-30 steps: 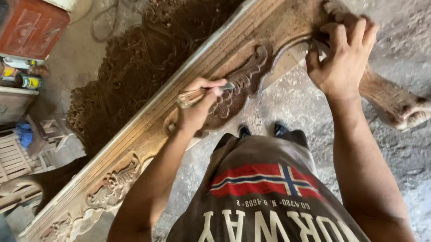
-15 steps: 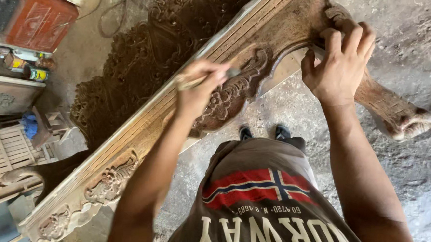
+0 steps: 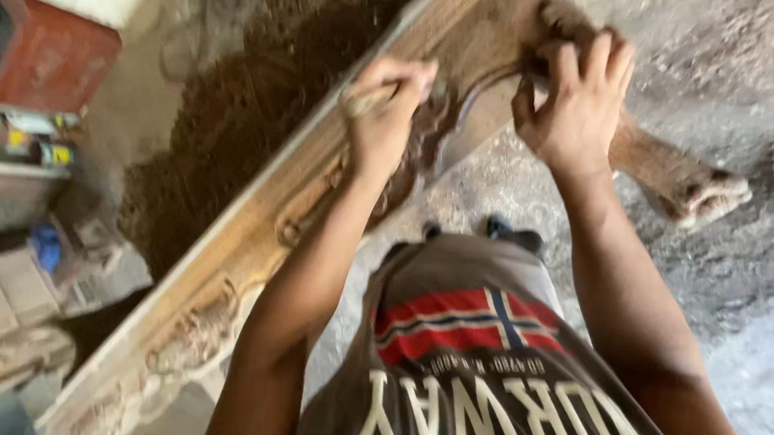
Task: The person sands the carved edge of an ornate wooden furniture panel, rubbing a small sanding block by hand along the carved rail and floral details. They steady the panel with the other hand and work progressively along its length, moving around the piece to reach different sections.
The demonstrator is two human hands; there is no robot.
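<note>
Carved piece: long wooden frame rail [image 3: 254, 228], running diagonally from lower left to upper right, with scrolled relief along its inner edge and a curved leg [image 3: 680, 180] jutting off at the right end; seemingly stood on edge on the floor so the carving faces up toward the body.

Left hand [image 3: 384, 111]: fingers closed around a slim, pale tool handle [image 3: 362, 101], tip hidden among the dark carved scrollwork [image 3: 422, 140]; held low and close like a pen, likely for fine control in the recesses (blur hides the tool's kind).

Right hand [image 3: 578, 104]: fingers spread and curled over the rail's upper carved end, gripping the wood itself; placed just beside the working spot, apparently to brace the piece against the push of the tool.

Stance: feet [image 3: 501, 232] on the rough grey floor [image 3: 747, 77] right behind the rail, keeping both arms over the work.

Surroundings: dark heap of shavings [image 3: 233, 121] beyond the rail; red box [image 3: 51, 63] and small cans at the far left, well apart from the hands.
</note>
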